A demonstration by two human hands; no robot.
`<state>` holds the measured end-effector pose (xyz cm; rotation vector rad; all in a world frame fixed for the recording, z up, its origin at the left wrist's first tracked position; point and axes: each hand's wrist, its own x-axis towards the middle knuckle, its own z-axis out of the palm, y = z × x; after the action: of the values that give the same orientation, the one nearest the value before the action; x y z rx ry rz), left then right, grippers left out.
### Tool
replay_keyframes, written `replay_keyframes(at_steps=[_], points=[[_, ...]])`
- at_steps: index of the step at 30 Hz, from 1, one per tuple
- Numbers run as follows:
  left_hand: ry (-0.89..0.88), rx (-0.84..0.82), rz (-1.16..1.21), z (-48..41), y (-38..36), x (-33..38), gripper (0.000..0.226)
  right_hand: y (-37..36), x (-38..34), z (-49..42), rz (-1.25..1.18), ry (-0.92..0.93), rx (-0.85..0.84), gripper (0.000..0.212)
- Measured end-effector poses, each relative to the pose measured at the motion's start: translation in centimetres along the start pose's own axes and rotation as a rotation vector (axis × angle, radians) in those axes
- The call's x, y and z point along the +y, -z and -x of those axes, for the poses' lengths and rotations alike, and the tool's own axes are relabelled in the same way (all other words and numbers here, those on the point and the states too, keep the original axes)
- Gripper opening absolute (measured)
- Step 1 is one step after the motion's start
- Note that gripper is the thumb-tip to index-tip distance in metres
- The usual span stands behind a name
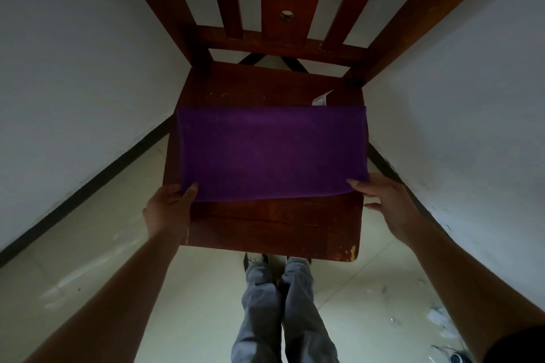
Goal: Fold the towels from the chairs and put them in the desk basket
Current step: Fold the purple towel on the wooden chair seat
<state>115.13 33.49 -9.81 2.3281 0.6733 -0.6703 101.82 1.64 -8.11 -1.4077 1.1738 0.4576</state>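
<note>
White-walled corner, towel (271,153) flat across the middle of the chair seat (265,230), left hand (169,209) and right hand (386,203) each pinching a front-side corner; uneven pull would likely skew the fold or slide it off.

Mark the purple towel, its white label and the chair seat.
purple towel (271,153): head view, middle of the cloth.
white label (321,99): head view, strip past the towel's far edge.
chair seat (271,228): head view, bare wood near the front edge.
</note>
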Motion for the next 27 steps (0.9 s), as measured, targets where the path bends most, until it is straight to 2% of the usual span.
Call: replay_keyframes(at_steps=[3, 5, 10, 12, 15, 18, 21, 24, 27], points=[[-0.021, 0.005, -0.011, -0.3, 0.3, 0.1, 0.032, 0.6, 0.5, -0.2, 0.188, 0.019, 0.000, 0.017], [0.009, 0.016, 0.023, -0.5, 0.5, 0.1, 0.029, 0.9, 0.4, -0.2, 0.134, 0.000, 0.047, 0.006], [0.063, -0.004, 0.066, 0.0, 0.4, -0.8, 0.023, 0.8, 1.2, -0.4, 0.109, -0.116, 0.020, 0.022], [0.101, -0.016, 0.105, 0.2, 0.4, -1.5, 0.015, 0.5, 1.7, -0.3, 0.087, -0.119, 0.101, 0.017], [0.196, -0.080, 0.180, 0.9, 0.3, -2.6, 0.014, 0.2, 2.6, 0.2, 0.044, -0.158, 0.225, 0.015], [0.270, -0.111, 0.323, 1.6, 0.1, -3.4, 0.019, 0.1, 3.5, 0.3, -0.072, -0.193, 0.223, 0.010], [0.253, -0.113, 0.427, 2.5, 0.1, -3.4, 0.025, -0.3, 3.2, 0.1, -0.223, -0.196, 0.242, 0.031], [0.228, -0.127, 0.498, 3.3, 0.5, -3.0, 0.020, -0.6, 2.4, 0.2, -0.282, -0.185, 0.292, 0.026], [0.158, -0.141, 0.485, 3.6, 0.9, -3.0, 0.017, -1.2, 0.9, 0.7, -0.389, -0.157, 0.225, 0.036]])
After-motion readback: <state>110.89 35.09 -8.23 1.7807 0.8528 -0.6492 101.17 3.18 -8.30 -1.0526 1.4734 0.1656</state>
